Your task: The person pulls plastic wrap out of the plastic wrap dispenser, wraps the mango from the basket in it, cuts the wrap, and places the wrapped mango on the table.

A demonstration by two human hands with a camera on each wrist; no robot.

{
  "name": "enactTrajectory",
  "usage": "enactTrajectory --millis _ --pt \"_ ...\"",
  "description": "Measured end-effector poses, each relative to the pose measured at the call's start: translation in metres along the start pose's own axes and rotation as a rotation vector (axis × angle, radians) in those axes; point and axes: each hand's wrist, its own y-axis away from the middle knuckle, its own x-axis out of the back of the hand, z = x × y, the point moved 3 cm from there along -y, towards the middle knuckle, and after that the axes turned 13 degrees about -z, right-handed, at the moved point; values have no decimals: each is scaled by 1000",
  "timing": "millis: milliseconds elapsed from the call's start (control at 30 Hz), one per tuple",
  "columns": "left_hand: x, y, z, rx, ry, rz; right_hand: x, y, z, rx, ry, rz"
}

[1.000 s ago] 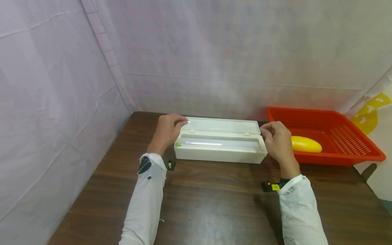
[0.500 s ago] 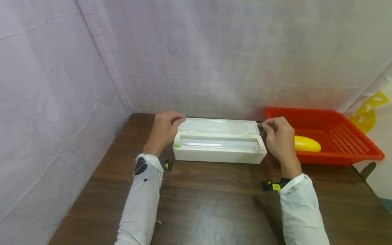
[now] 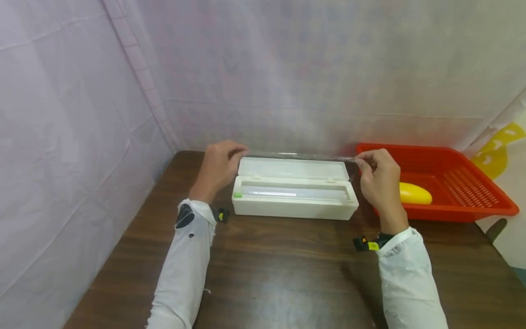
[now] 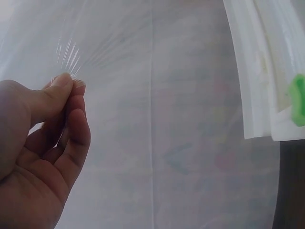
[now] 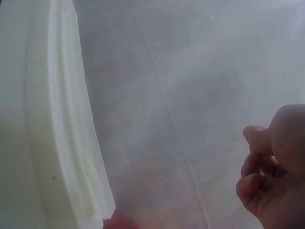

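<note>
A white cling film dispenser box point(image 3: 293, 209) stands on the table, its lid point(image 3: 291, 169) tipped back on the far side. Through the slot on top the roll point(image 3: 271, 192) shows, and a green slider point(image 3: 237, 195) sits at the left end. Clear cling film point(image 3: 287, 155) stretches above the lid between both hands. My left hand point(image 3: 219, 164) pinches one corner between thumb and fingers; creases fan out from that pinch in the left wrist view. At the other corner, my right hand point(image 3: 380, 178) pinches the film, thumb against curled fingers.
Right of the box is a red plastic basket point(image 3: 452, 212) with a smooth yellow oval object point(image 3: 415, 194) inside. The right hand overlaps its left side in the head view. A pale curtain point(image 3: 308, 91) hangs behind the brown wooden table point(image 3: 279, 274).
Both hands have risen and moved away from the box, drawing the cling film up above the lid. The box and basket have stayed in place.
</note>
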Motion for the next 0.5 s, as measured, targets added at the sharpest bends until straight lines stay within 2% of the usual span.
enactTrajectory --millis 333,500 --pt "8 -3 5 -30 0 42 6 -6 -6 -18 -4 8" --pt "9 -2 8 -56 2 70 8 -6 -7 1 -18 32"
